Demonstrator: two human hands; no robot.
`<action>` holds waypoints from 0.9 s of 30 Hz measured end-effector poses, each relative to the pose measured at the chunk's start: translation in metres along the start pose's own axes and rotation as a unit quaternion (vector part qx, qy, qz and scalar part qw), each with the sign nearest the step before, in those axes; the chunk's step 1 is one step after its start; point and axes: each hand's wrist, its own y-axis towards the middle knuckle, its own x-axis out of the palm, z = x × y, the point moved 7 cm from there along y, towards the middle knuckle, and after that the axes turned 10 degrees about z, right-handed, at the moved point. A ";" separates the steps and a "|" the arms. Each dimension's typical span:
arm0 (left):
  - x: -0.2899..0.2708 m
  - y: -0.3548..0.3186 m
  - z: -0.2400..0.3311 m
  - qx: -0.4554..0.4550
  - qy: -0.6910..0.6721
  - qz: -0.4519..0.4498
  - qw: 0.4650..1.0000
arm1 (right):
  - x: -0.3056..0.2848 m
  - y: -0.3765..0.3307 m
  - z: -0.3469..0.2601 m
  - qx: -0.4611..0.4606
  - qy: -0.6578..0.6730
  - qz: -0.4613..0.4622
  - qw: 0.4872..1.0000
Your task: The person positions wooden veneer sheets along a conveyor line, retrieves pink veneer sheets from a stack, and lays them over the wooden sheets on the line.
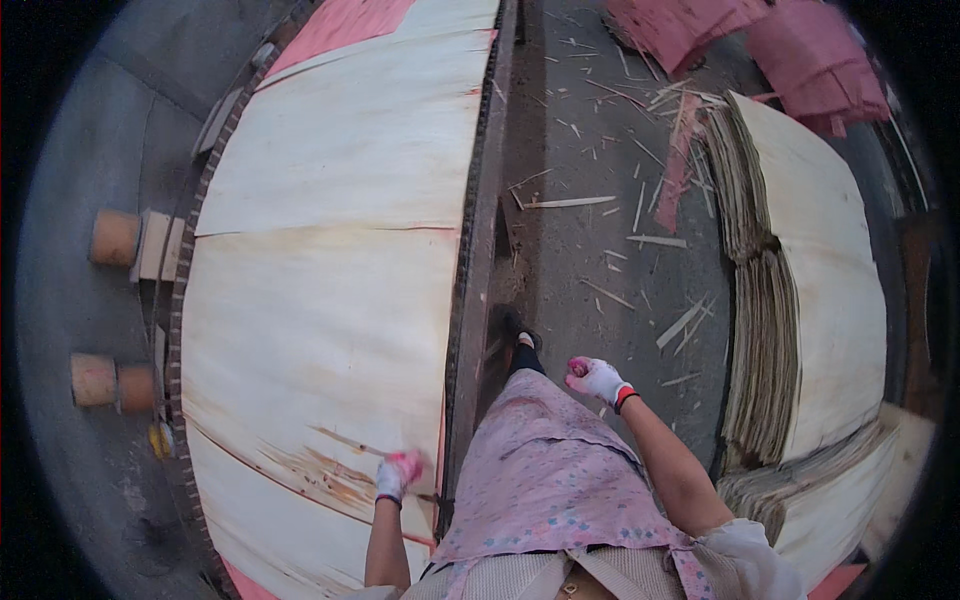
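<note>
My left hand (396, 476), in a white glove with pink fingertips, rests on a pale wood veneer sheet (320, 330) near its right edge. The fingers curl over a torn, streaked patch of that sheet, and whether they grip it I cannot tell. My right hand (596, 380), gloved the same way, hangs loosely closed in the air beside my hip with nothing visible in it. Between the hands I see my pink floral apron (550, 460) and one dark shoe (515, 330). More veneer sheets (360, 140) lie end to end further along the conveyor.
A dark metal rail (478, 250) edges the conveyor on my right. Wood splinters litter the grey floor (600, 200). A tall stack of veneer sheets (800, 300) stands to the right, with pinkish sheets (800, 50) behind it. Roller ends (112, 236) stick out at left.
</note>
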 end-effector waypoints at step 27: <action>-0.055 0.121 0.428 0.213 0.242 0.169 0.931 | 0.018 0.270 -0.356 -0.200 -0.230 -0.078 0.949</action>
